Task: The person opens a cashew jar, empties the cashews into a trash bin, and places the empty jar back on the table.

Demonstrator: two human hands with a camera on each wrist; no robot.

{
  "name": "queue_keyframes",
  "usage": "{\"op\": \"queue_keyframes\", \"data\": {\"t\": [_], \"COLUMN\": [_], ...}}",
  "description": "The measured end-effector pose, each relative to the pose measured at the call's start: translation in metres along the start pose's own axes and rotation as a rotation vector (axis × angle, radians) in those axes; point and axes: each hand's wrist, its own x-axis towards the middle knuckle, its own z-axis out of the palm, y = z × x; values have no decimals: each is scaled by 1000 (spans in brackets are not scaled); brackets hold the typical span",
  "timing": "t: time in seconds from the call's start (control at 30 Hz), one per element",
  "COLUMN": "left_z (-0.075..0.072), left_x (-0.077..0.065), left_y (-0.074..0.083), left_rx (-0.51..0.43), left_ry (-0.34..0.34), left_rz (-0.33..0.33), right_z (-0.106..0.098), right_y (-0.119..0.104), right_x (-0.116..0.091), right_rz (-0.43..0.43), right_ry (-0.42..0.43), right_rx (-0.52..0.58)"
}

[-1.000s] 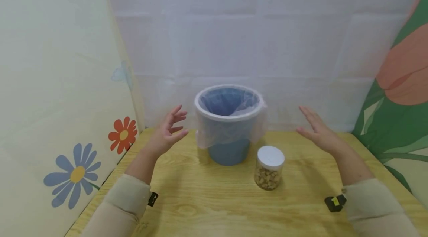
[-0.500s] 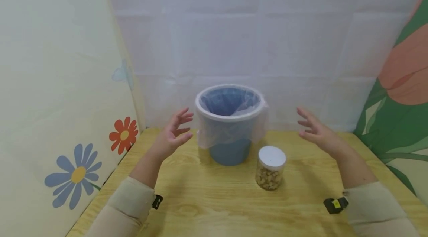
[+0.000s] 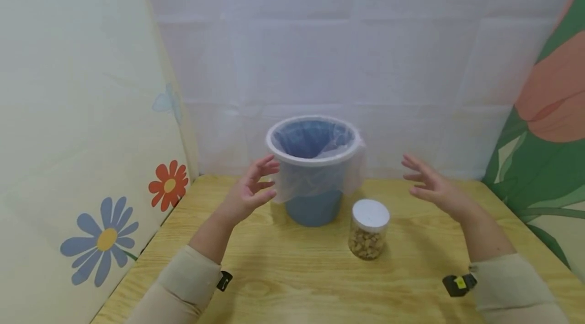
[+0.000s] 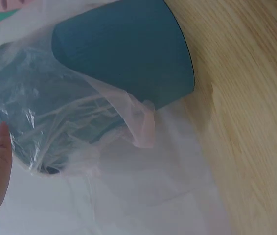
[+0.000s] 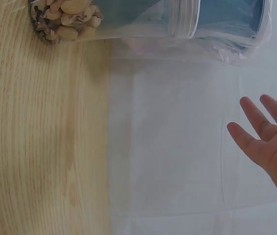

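White backdrop (image 3: 292,60): hangs behind everything, creased into a grid of folds.
Left panel (image 3: 82,85): cream, printed with a blue flower (image 3: 107,238), a smaller red flower (image 3: 169,185) and a faint pale-blue shape.
Right panel (image 3: 562,232): shows a large pinkish tulip (image 3: 555,88) over green leaves (image 3: 548,161).
Table (image 3: 292,278): yellowish wood grain, spread under my arms and back to the backdrop.
Bin (image 3: 313,209): blue and upright near the table's far edge, between my two hands but nearer the left; its pale rim (image 3: 313,162) faces up and toward me.
Liner (image 3: 315,176): thin clear plastic, tucked inside the bin, folded over the rim and draped partway down the outside, leaving the lower wall bare.
Sleeves (image 3: 512,283): pale beige, ending above both my wrists.
Left hand (image 3: 249,192): raised at the bin's left side, fingers spread and slightly bent, holding nothing; I cannot tell whether my fingertips touch the liner.
Right hand (image 3: 436,189): raised above the table, well apart from the bin, fingers spread wide, nothing in them.
Jar (image 3: 368,235): clear, upright on the table, in front of the bin and toward its right.
Lid (image 3: 370,214): white, round, on top of the jar.
Black devices (image 3: 458,285): one beside each cuff; the right one carries a yellow patch.
Nuts (image 5: 75,17): tan, curved pieces heaped in the jar's lower part.
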Motion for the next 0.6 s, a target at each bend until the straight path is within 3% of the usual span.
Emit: {"op": "queue_keyframes", "data": {"t": [0.43, 0.6], "left_z": [37, 55], "left_x": [-3, -2], "left_y": [-3, 8], "left_rx": [-32, -56], "left_ry": [-102, -166], "left_rz": [-76, -118], "right_z": [16, 23], "right_y": [17, 25], "right_x": [-5, -7], "right_rz": [-6, 6], "right_ry": [-42, -49], "right_rx": [54, 77]}}
